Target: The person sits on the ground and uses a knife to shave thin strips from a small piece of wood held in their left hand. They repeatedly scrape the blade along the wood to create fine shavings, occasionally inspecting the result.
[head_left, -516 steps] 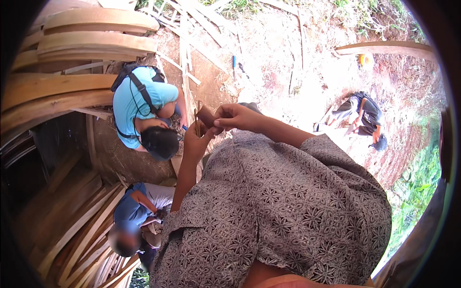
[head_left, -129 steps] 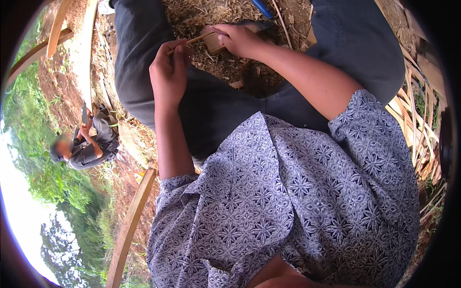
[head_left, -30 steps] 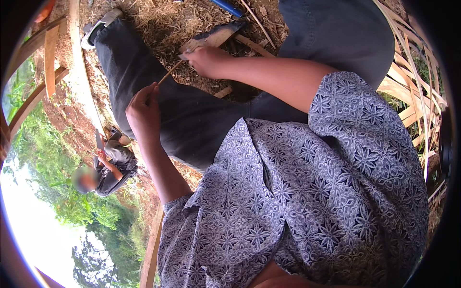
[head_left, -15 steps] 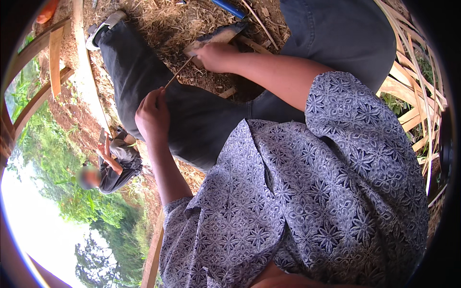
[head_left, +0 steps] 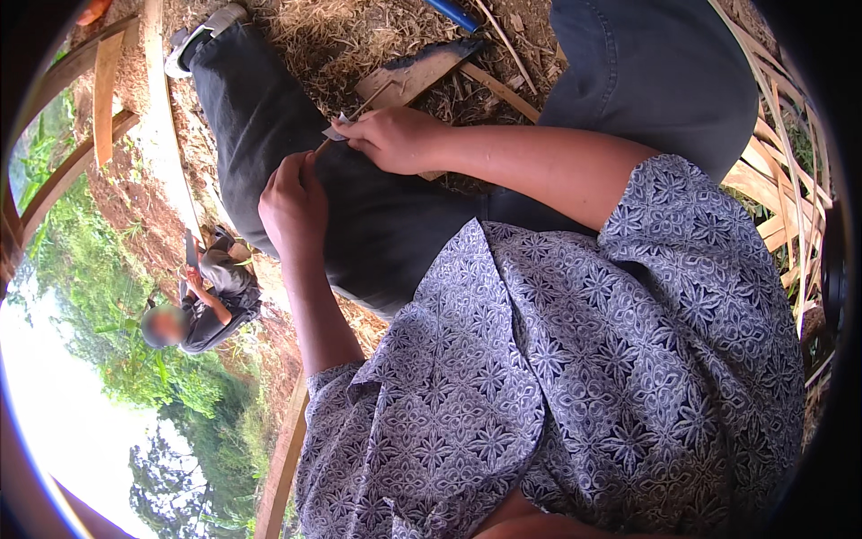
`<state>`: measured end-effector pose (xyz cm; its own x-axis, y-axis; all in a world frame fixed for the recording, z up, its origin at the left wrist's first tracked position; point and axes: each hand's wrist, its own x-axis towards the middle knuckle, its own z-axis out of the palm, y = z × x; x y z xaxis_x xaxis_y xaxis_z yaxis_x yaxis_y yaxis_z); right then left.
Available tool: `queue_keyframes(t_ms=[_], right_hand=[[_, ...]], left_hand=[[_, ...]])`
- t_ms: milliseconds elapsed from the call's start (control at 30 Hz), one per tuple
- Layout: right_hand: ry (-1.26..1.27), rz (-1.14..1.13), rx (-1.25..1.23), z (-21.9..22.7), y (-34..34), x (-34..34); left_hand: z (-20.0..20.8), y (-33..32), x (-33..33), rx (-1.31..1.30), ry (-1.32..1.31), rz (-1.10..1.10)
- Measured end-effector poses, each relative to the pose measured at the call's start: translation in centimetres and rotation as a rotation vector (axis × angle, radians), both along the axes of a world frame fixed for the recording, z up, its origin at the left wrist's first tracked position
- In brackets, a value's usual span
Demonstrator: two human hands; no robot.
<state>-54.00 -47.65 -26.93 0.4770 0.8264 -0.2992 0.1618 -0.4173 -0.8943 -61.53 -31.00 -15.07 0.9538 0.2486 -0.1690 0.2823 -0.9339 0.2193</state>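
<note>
My left hand (head_left: 294, 205) is closed, pinching one end of a thin wooden stick (head_left: 384, 90) above my dark-trousered leg. Just beyond it, my right hand (head_left: 397, 139) is closed on a small, pale grey folded sheet (head_left: 334, 133), which lies against the stick. Whether the sheet is paper or sandpaper I cannot tell. The stick's far end shows past my right fingers, over a flat wooden board (head_left: 422, 74) with a dark edge on the ground.
A blue rod-like handle (head_left: 453, 13) and a narrow wooden strip (head_left: 501, 92) lie among shavings. Pale split strips (head_left: 777, 180) pile up at right. Curved wooden slats (head_left: 106, 99) stand at left. Farther left, another person (head_left: 215, 287) sits holding a long, dark-bladed tool.
My right hand has slid along the stick toward my left hand, bringing the grey sheet into sight. More of the stick's far end now shows. The view has shifted slightly.
</note>
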Motion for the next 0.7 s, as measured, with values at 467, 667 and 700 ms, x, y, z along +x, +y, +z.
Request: queue_keyframes(t_ms=[467,667,700], right_hand=[[-0.011,0.093,-0.315,-3.5,-1.4,3.9],[0.000,0.022,-0.246,-1.8,-0.9,2.4],[0.034,0.120,-0.419,-4.0,-1.5,4.3]], left_hand=[[0.1,-0.1,0.4,0.018,0.017,0.054],[0.2,-0.1,0.5,0.028,0.084,0.098],[0.4,-0.2,0.6,0.028,0.074,0.096]])
